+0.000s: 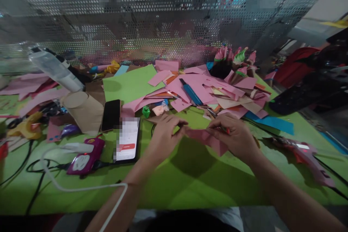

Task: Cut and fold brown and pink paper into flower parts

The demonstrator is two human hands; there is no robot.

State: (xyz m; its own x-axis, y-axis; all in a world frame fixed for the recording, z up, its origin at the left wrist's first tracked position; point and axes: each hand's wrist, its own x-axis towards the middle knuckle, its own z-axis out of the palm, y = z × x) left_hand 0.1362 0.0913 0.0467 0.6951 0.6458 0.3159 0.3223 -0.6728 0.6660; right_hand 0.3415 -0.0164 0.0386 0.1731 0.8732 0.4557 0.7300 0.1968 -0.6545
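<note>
- Paper point(209, 139), a thin pink folded piece, hung above the lime-green tabletop point(206, 190), to the right of the white-screened smartphone point(128, 141), the landmark here.
- The left hand point(169, 131), just right of that landmark, pinched the paper's left end between thumb and fingers.
- The right hand point(232, 132), farther right of the landmark, gripped the paper's other end with bent fingers.
- A dark-screened black smartphone point(111, 115) lay behind the landmark, a little to its left.
- A glossy magenta plastic device point(85, 156) with cables lay left of the landmark.
- A rolled brown paper cylinder point(85, 114) stood behind and left of it.
- A flat light-green sheet point(129, 84) lay well behind it.
- A blue-handled slim tool point(192, 92) rested on loose pink paper scraps point(210, 83), behind and right of the landmark.
- A pink pistol-shaped glue gun point(307, 159) lay far to its right.
</note>
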